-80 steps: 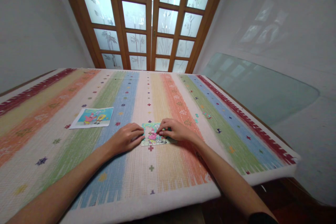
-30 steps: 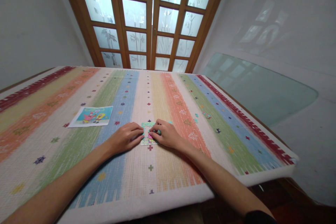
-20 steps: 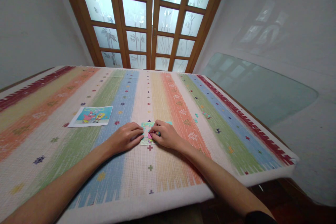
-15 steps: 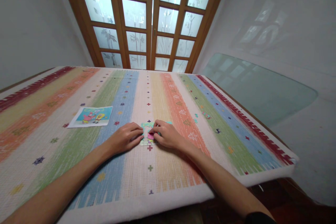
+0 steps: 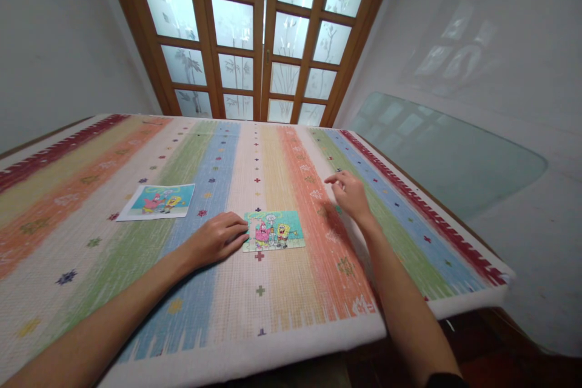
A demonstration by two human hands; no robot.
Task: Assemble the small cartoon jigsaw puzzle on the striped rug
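Note:
A small cartoon jigsaw puzzle (image 5: pixel 274 231) lies flat on the striped cloth near the middle of the table. My left hand (image 5: pixel 218 237) rests on the cloth with its fingers curled, the fingertips touching the puzzle's left edge. My right hand (image 5: pixel 348 190) hovers over the orange and green stripes to the right of the puzzle, fingers loosely bent and apart, holding nothing I can see. A few tiny loose puzzle pieces (image 5: pixel 358 200) lie on the cloth just beside that hand.
A printed reference picture (image 5: pixel 159 201) of the same cartoon lies at the left. The striped cloth (image 5: pixel 91 194) covers the table, whose front edge is close to me. Wooden glazed doors (image 5: pixel 254 36) stand behind; a glass panel (image 5: pixel 436 151) leans at the right.
My right hand has lifted off the puzzle and moved right and away toward the loose pieces, uncovering the whole picture. My left hand has stayed at the puzzle's left edge.

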